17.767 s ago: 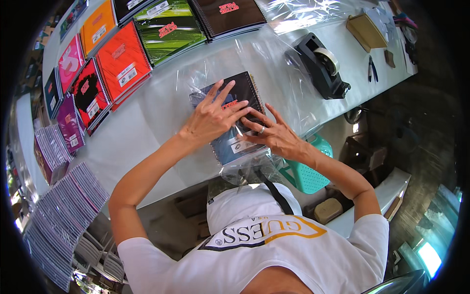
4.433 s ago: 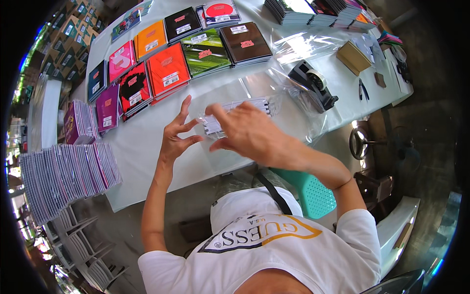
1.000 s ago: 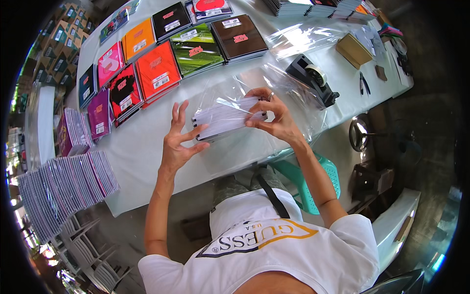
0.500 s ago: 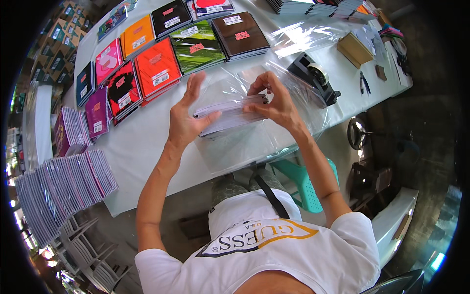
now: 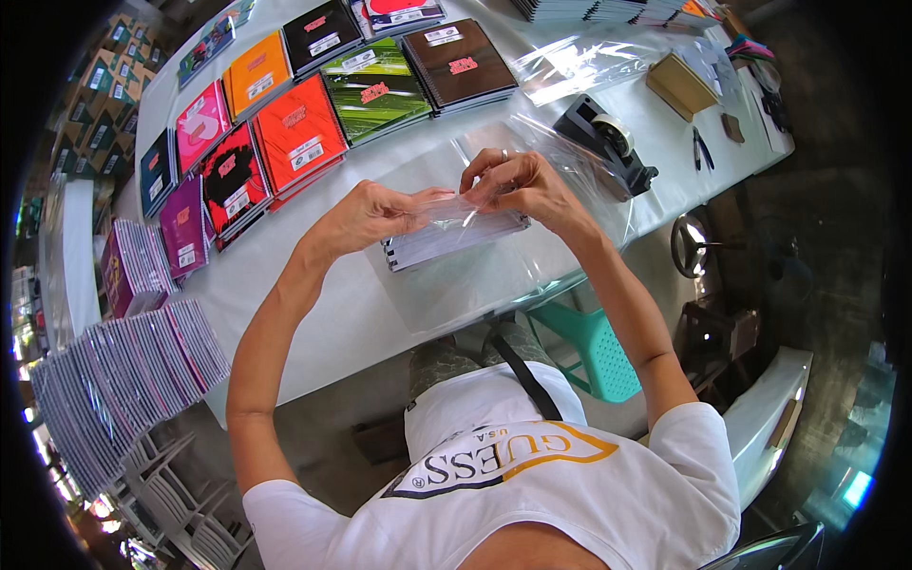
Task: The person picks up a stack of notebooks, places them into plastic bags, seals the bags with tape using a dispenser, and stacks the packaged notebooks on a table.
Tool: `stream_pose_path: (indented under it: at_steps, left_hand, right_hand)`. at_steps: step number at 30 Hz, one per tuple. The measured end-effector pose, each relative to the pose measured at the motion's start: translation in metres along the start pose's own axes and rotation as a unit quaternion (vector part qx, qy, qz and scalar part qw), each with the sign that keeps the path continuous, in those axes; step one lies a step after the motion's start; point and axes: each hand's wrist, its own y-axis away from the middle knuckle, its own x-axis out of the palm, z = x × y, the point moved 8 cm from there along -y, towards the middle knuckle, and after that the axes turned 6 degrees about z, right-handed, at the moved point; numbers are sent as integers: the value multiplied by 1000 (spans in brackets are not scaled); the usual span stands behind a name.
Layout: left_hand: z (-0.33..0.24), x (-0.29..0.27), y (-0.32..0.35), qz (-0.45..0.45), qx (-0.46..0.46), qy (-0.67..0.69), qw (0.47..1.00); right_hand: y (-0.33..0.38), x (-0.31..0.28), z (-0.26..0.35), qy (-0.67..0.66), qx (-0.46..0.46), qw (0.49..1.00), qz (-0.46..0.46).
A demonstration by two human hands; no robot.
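A small stack of spiral notebooks (image 5: 454, 243) stands on edge in front of me, with pale page edges upward and dark coil ends at its left corner. Clear plastic film (image 5: 445, 209) lies over its far top edge and spreads on the table around it. Fingers of my left hand (image 5: 382, 211) are closed on the film at the stack's left part. My right hand (image 5: 513, 190), wearing a ring, pinches the same film close beside it, fingers curled. The fingertips of both hands nearly meet above the stack.
Rows of colourful notebooks (image 5: 302, 133) lie at the far left. Notebook piles (image 5: 128, 380) stand at the left edge. To the right are a black tape dispenser (image 5: 608, 147), a cardboard box (image 5: 682, 87) and a dark cutting tool (image 5: 702, 149). A green stool (image 5: 598, 351) stands below the table.
My left hand, open with raised fingers before, has closed on the film and moved inward. My right hand has shifted slightly left from the stack's right end. Film now covers the stack's top.
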Motion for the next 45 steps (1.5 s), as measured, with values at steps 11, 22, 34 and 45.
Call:
stream_pose_path:
  at_steps: [11,22,34,45]
  left_hand:
    - [-78,52,40,-210,150,-601,757]
    - [-78,53,37,-250,206,-579,748]
    - [-81,59,39,-217,193,-569,769]
    - [-82,49,39,-160,202,-501,826]
  right_hand:
    - [67,28,69,520,-85,830,-183]
    - [98,98,-69,-193,109,934,-282]
    - [71,68,-29,-120,114,961,-221]
    - [71,74,-68,-127,-9,927,-354]
